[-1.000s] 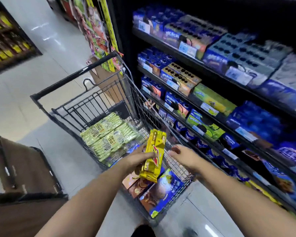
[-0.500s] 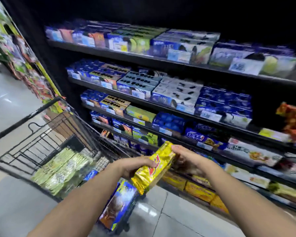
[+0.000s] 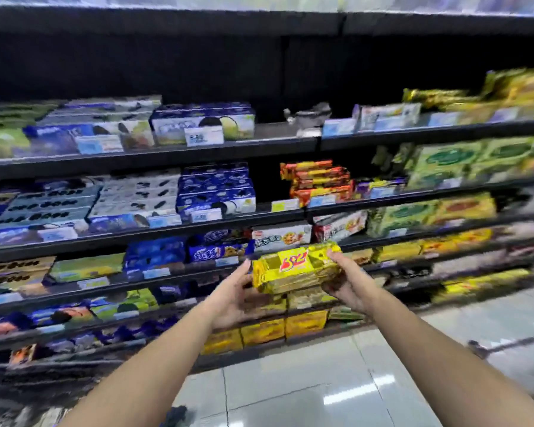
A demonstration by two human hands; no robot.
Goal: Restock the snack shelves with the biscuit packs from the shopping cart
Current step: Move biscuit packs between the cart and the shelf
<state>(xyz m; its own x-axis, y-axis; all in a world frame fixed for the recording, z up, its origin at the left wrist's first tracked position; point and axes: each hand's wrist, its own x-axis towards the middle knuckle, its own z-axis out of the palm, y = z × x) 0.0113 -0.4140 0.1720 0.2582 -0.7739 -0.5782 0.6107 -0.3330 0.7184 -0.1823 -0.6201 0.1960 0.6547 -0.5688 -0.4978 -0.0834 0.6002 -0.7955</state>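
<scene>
**Yellow pack brought up to the shelves, not yet set down**

Nearest, two bare forearms reaching forward over the glossy floor (image 3: 290, 392). At the end of them, the yellow biscuit pack (image 3: 293, 269), held lengthwise and roughly level with its printed face up. In the air in front of the shelves (image 3: 121, 237), resting on none of them.

Gripped at its right end by the right hand (image 3: 349, 286), fingers (image 3: 335, 257) curled round the corner of the wrapper; judged to be the hand doing the carrying. Flanked at its left end by the left hand (image 3: 232, 300), palm turned inward and up, fingers straight and close together. Just beside the wrapper or lightly against it; cannot tell which through the blur. Probably there to steady and steer, not to bear weight.

Just behind and below, matching yellow packs (image 3: 264, 332) lying flat in a row on a low shelf. Judged the likely destination, hence the level hold: ready to slide in without turning. Soft foil over brittle contents, so better eased in than squeezed.

Farther up on the left, blue cookie boxes (image 3: 216, 195). On the right, orange packs (image 3: 318, 183) and green boxes (image 3: 444, 161), grouped by kind behind small price tags. Shopping cart out of view.
</scene>
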